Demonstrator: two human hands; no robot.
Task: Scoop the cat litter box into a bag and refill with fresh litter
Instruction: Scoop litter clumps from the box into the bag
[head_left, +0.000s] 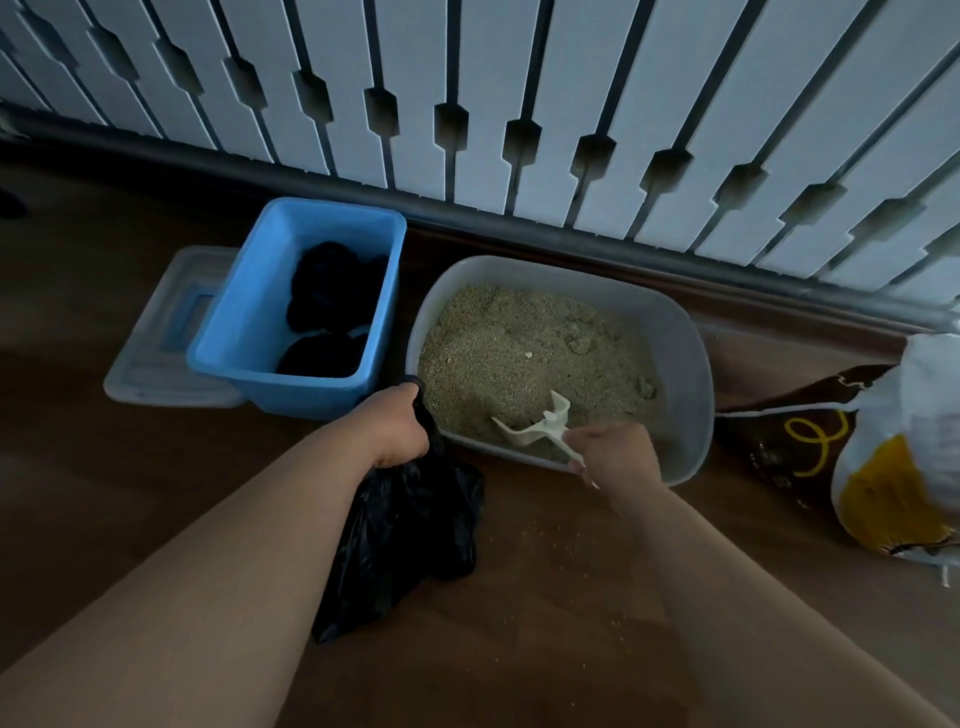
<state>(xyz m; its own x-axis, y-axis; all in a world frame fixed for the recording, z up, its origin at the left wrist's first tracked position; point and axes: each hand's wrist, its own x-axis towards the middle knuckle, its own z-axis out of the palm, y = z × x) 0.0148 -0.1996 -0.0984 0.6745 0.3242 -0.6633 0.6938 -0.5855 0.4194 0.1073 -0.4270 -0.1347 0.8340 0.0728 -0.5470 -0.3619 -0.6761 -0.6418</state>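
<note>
**Litter could spill on the way to the bag**

The left hand (395, 431) has its fingers curled tight round the top of the black bag (410, 535), which hangs down to the floor (545, 597) by the litter box's (696, 374) near left corner. The right hand (615, 454) grips the white scoop (535, 421), dug into the litter at the box's near edge. The bag's mouth looks squeezed shut, so a full scoop may drop grains on the floor.

dim, bluish light | soft blur | wide-angle bending at edges
</note>
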